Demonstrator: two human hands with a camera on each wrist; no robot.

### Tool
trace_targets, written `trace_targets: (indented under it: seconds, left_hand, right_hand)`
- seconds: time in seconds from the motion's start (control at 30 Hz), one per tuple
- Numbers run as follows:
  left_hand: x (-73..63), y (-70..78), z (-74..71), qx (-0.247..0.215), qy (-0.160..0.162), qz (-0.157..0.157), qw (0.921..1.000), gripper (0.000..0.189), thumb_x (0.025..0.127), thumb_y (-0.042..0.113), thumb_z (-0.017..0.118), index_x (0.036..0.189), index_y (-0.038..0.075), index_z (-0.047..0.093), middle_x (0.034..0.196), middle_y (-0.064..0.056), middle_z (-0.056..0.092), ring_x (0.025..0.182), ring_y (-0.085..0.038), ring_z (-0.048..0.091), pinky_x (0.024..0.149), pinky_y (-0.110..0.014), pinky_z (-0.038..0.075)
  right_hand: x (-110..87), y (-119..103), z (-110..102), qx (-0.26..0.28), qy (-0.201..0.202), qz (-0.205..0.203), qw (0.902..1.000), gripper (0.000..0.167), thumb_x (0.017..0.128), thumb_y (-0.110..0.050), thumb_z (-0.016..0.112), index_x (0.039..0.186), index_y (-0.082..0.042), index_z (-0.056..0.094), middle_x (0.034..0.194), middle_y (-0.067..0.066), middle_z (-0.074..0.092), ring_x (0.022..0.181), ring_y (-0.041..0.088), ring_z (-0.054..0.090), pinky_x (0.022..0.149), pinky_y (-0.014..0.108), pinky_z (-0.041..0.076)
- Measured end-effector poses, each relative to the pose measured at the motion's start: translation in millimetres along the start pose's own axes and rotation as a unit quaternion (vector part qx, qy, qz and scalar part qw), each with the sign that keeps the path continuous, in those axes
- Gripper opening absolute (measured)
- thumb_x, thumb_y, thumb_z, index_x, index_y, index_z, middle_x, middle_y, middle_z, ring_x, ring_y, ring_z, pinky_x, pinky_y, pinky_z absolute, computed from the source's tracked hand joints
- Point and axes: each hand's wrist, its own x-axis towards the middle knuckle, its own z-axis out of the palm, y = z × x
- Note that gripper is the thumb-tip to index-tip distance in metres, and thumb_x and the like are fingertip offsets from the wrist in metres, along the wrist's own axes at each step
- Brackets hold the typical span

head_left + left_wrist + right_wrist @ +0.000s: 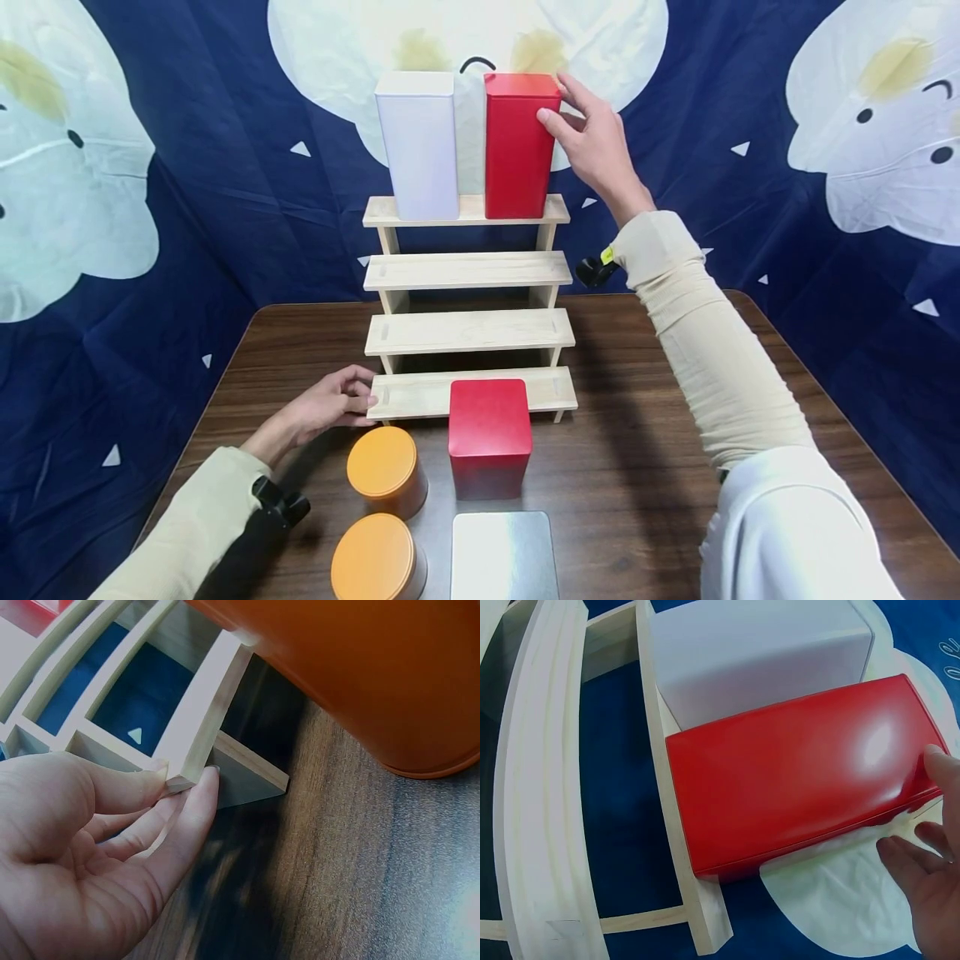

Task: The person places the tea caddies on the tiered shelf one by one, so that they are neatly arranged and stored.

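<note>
While the left hand (pixel 330 408) pinches the left end of the rack's (pixel 470 331) lowest step (pixel 412 394), the right hand (pixel 600 148) grips the tall red tin (pixel 519 158) by its upper right edge; that tin stands at the top step's (pixel 472 208) front edge, a gap parting it from the white tin (pixel 420 154).

R arm (pixel 712 358) outstretched w/ R hand (pixel 600 146) up high; L hand (pixel 330 406) lower, pinching.

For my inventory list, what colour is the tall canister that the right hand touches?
The tall canister is plain glossy red, seen best in the right wrist view.
</note>
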Motion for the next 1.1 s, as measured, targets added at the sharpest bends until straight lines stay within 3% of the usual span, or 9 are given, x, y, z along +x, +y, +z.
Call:
trace_targets:
  seconds: [0.2,0.43,0.63,0.87,1.1]
  left_hand:
    - [1.0,-0.1,-0.7,-0.001,0.001,0.000,1.0000,0.044,0.094,-0.002,0.053,0.132,-0.007,0.033,0.102,-0.015,0.053,0.086,-0.017,0.062,0.081,-0.037,0.059]
    - [3.4,1.0,-1.0,0.000,0.000,-0.002,1.0000,0.044,0.094,-0.002,0.053,0.133,-0.006,0.033,0.101,-0.014,0.053,0.086,-0.017,0.062,0.081,-0.037,0.059]
    - [3.1,0.8,-1.9,0.002,0.000,-0.001,1.0000,0.044,0.094,-0.002,0.053,0.133,-0.007,0.033,0.101,-0.014,0.053,0.085,-0.017,0.062,0.081,-0.037,0.059]
    - [1.3,-0.4,-3.2,0.003,0.005,0.001,1.0000,0.043,0.094,-0.002,0.053,0.132,-0.007,0.033,0.101,-0.014,0.053,0.085,-0.017,0.062,0.081,-0.036,0.059]
    - [0.1,-0.5,-2.9,0.002,0.005,-0.002,1.0000,0.043,0.094,-0.001,0.053,0.132,-0.007,0.033,0.101,-0.014,0.053,0.085,-0.017,0.062,0.082,-0.037,0.059]
  right_hand:
    - [-3.2,3.7,-0.8,-0.021,0.005,0.015,0.9997,0.067,0.093,-0.042,0.057,0.150,-0.036,0.022,0.153,-0.010,0.033,0.136,0.012,0.041,0.110,0.028,0.039]
    - [-17.4,3.3,-6.9,-0.013,0.016,-0.014,0.9997,0.067,0.092,-0.039,0.059,0.150,-0.033,0.026,0.152,-0.010,0.035,0.135,0.009,0.041,0.109,0.026,0.040]
    - [-47.2,-10.9,-8.5,0.043,0.032,-0.051,0.9973,0.066,0.092,-0.028,0.061,0.149,-0.020,0.030,0.151,-0.002,0.037,0.135,0.011,0.041,0.112,0.025,0.037]
    - [-77.8,-23.6,-2.3,0.108,0.047,-0.100,0.9880,0.062,0.091,-0.014,0.062,0.145,-0.007,0.033,0.147,0.006,0.040,0.135,0.013,0.042,0.112,0.025,0.036]
    - [-108.3,-28.3,7.7,0.126,0.018,-0.143,0.9815,0.060,0.090,-0.004,0.062,0.142,0.002,0.033,0.147,0.012,0.039,0.135,0.017,0.041,0.113,0.031,0.035]
